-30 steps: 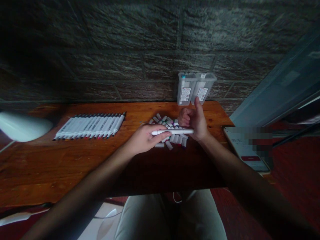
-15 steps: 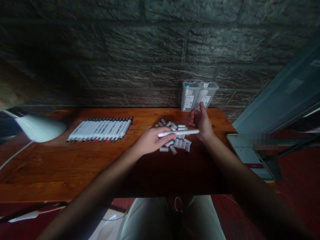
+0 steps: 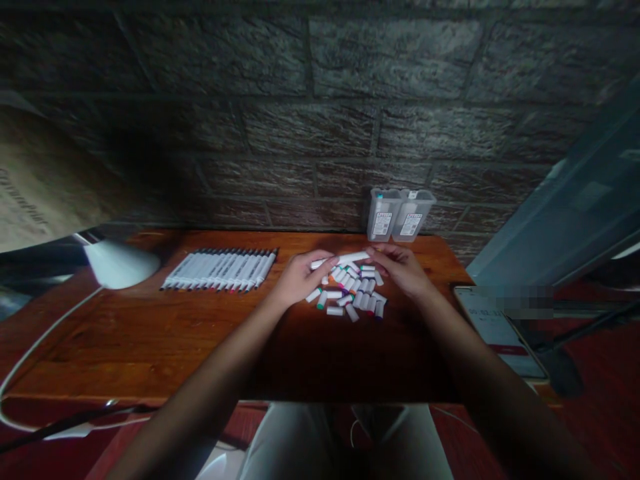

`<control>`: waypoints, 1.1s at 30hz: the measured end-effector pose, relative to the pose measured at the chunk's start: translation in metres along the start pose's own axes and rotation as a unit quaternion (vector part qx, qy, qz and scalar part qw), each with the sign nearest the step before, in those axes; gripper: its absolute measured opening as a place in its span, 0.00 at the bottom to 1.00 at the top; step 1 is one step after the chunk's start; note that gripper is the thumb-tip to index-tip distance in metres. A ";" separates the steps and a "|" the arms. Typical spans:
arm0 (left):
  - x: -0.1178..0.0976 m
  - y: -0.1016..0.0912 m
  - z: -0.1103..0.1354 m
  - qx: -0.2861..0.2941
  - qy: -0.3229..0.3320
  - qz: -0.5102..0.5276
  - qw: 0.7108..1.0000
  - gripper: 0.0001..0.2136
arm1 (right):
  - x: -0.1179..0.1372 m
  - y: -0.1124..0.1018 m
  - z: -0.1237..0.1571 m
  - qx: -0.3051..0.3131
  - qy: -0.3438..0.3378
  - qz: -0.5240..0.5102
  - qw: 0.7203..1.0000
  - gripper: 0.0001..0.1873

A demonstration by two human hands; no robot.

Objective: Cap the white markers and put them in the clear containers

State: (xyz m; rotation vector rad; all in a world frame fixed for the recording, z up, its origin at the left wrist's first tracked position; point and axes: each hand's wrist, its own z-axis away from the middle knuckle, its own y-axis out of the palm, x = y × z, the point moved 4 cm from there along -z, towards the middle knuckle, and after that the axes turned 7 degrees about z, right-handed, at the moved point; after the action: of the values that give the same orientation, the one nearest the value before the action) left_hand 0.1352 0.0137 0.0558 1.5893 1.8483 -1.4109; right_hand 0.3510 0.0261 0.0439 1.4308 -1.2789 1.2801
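Note:
A white marker [image 3: 354, 257] lies level above a pile of loose marker caps [image 3: 363, 301], held between both hands. My left hand [image 3: 303, 277] is closed round its left part, with the thumb along the near side. At the right end, the fingers of my right hand [image 3: 404, 270] are pinched on the marker's yellow-tipped end. The white caps, with coloured ends, are scattered on the table below and between the hands. To the left, a row of capless-looking white markers [image 3: 220, 270] lies side by side, dark tips at both ends.
Two clear plastic cases [image 3: 383, 215] with labels stand against the brick wall; the left one has a marker in it. A phone [image 3: 495, 340] lies at the table's right edge. On the left are a white lamp base [image 3: 123, 263], its shade [image 3: 45, 187] and a cable.
My right hand has come down from an open, raised pose and closed on the marker's right end. The left hand still holds the marker. The camera's view has tilted up a little.

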 end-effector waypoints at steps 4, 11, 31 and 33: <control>0.003 -0.001 -0.001 -0.012 0.004 0.013 1.000 0.15 | 0.000 -0.001 -0.001 0.002 0.001 -0.001 1.000 0.18; 0.012 -0.001 -0.003 0.000 0.018 0.051 0.999 0.15 | -0.001 -0.003 -0.002 0.009 -0.004 0.004 1.000 0.18; 0.008 0.003 0.000 0.039 0.034 -0.013 0.999 0.15 | 0.002 -0.001 0.002 -0.029 -0.015 0.168 0.985 0.33; 0.009 0.005 0.000 0.050 0.027 -0.005 0.998 0.15 | 0.001 -0.002 0.001 -0.033 -0.024 0.170 0.985 0.32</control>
State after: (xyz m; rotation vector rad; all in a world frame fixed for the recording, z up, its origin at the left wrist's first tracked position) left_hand 0.1365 0.0184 0.0470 1.6830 1.8452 -1.5016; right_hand 0.3529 0.0257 0.0451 1.2374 -1.6342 1.4154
